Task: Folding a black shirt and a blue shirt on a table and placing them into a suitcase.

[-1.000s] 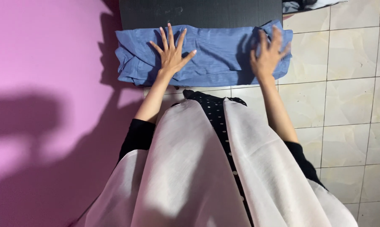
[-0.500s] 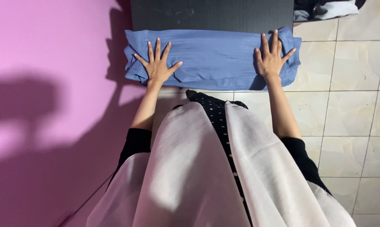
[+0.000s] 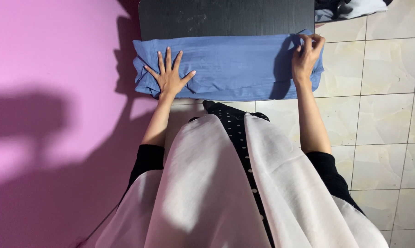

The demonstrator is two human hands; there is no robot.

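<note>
A blue garment [image 3: 235, 66], folded into a long band, lies across the near edge of a dark table [image 3: 226, 18]. My left hand [image 3: 169, 76] rests flat on the garment's left part, fingers spread. My right hand [image 3: 306, 57] is at the right end of the garment, its fingers curled and pinching the cloth's upper right corner. Both forearms reach out over my pale scarf and dotted black top.
A pink wall [image 3: 56, 92] runs along the left, with shadows on it. Beige floor tiles [image 3: 382, 115] lie to the right. A pile of dark and pale clothes [image 3: 350, 7] sits at the top right, past the table's corner.
My right hand has gone from lying flat on the cloth to pinching its right end. My left hand has stayed pressed on the left part.
</note>
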